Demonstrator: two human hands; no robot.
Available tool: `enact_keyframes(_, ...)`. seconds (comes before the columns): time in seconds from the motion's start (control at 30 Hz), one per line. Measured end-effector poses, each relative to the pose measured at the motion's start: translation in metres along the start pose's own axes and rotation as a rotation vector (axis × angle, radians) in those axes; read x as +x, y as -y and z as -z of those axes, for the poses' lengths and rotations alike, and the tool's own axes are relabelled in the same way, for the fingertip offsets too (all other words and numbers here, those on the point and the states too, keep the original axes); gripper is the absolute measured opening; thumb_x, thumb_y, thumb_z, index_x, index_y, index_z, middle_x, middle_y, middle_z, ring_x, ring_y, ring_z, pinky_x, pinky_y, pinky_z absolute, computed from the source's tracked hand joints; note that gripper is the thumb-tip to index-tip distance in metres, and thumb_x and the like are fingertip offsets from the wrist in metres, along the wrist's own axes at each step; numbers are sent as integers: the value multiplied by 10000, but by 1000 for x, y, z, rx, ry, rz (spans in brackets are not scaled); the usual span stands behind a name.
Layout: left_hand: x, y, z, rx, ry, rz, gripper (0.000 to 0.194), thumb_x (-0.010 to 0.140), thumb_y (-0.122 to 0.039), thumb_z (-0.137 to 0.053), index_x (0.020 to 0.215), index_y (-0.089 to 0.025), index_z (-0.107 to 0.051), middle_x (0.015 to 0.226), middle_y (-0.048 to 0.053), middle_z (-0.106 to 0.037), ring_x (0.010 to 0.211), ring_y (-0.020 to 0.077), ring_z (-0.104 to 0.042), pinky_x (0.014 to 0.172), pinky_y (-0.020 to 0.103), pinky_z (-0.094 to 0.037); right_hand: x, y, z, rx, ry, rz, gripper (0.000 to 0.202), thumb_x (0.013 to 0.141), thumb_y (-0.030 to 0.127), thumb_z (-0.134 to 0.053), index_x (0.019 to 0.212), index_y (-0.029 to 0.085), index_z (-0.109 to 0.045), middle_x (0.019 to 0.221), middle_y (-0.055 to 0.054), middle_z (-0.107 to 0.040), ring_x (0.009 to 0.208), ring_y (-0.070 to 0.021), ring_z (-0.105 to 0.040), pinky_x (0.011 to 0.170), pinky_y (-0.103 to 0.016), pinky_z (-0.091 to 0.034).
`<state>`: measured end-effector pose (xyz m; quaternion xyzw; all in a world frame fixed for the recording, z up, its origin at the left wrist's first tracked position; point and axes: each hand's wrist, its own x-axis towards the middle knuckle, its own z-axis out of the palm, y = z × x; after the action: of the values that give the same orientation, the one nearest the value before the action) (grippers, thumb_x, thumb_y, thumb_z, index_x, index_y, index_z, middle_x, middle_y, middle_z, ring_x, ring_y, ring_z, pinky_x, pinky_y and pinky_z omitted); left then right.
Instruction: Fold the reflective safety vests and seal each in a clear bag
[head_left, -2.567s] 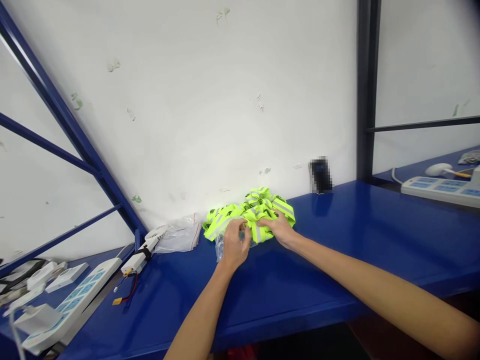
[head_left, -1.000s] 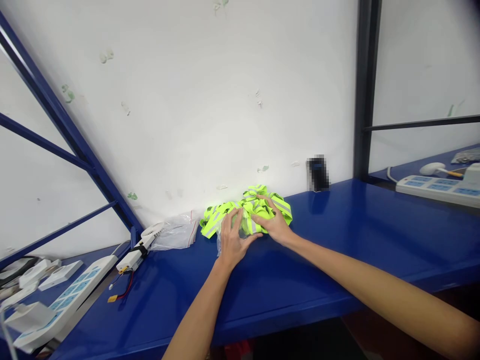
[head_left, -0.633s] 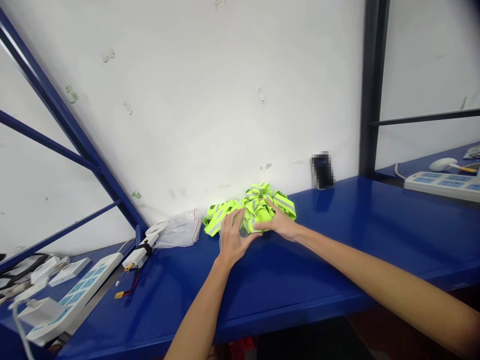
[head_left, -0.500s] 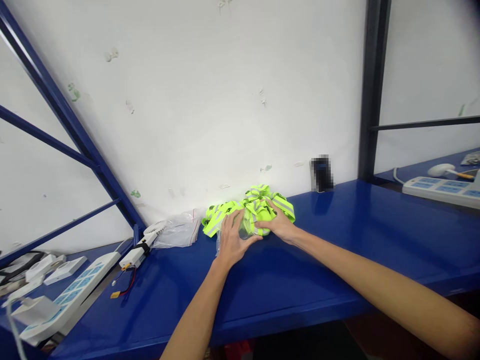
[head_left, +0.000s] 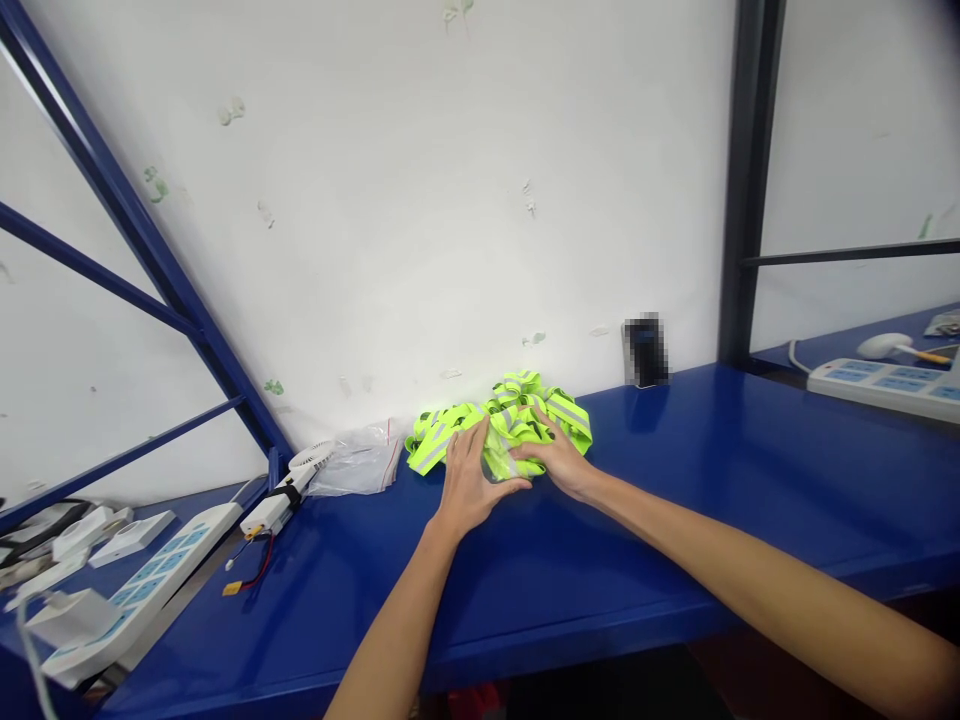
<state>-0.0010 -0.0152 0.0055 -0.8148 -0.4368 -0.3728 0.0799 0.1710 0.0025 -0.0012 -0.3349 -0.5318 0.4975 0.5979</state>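
Observation:
A heap of fluorescent yellow straps with silver reflective stripes (head_left: pixel 570 412) lies against the wall on the blue table. At the front of the heap, a bunch of these straps sits in a clear plastic bag (head_left: pixel 496 464), which is partly hidden. My left hand (head_left: pixel 472 482) curves around the bag's left side, with its thumb along the front. From the right, my right hand (head_left: pixel 561 462) grips the same bunch, its thumb over the front and its fingers behind. How far the straps are inside the bag I cannot tell.
Left of the heap lie flat clear zip bags (head_left: pixel 358 460) and a white handheld fan (head_left: pixel 277 505) with loose wires. A power strip (head_left: pixel 150 590) and white adapters sit farther left. At the right stand a blurred dark upright object (head_left: pixel 646 350) and another power strip (head_left: pixel 885 385).
The bag edge that showed left of my left hand is out of sight now. Both hands have stayed around the bunch, shifting only slightly.

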Motion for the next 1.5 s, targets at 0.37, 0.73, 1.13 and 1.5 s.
enact_keyframes(0.37,-5,1,-7,20,13,-5,923,591,-592,-754,1324,-171,-383,1300,150,-496,1266,346,-420,1087,553,-278,3,6,9,-381,175,311,499,635,308,-749,1095,182,-603,1090,-46,-588,1061,-242,-548,986,-396,-392)
enact_keyframes(0.73,-6,-7,-8,-115,11,59,815,588,-520,-791,1244,-194,-434,1117,87,-528,1051,287,-522,907,459,-438,-7,16,11,-577,311,472,399,700,268,-723,1073,215,-590,1068,-50,-476,1018,-221,-506,951,-396,-410)
enact_keyframes(1.13,-1,-4,-7,-393,69,78,708,563,-261,-815,1189,-220,-485,1145,78,-579,1041,281,-573,902,437,-469,-13,30,12,-748,347,769,507,645,186,-700,1132,237,-571,1142,-88,-550,1104,-292,-472,981,-464,-371)
enact_keyframes(1.5,-5,-4,-5,-262,102,86,703,534,-273,-808,1142,-220,-460,1080,59,-545,1015,276,-551,863,425,-454,-15,30,11,-762,373,701,566,618,145,-680,1167,234,-576,984,-54,-506,924,-235,-526,832,-384,-460)
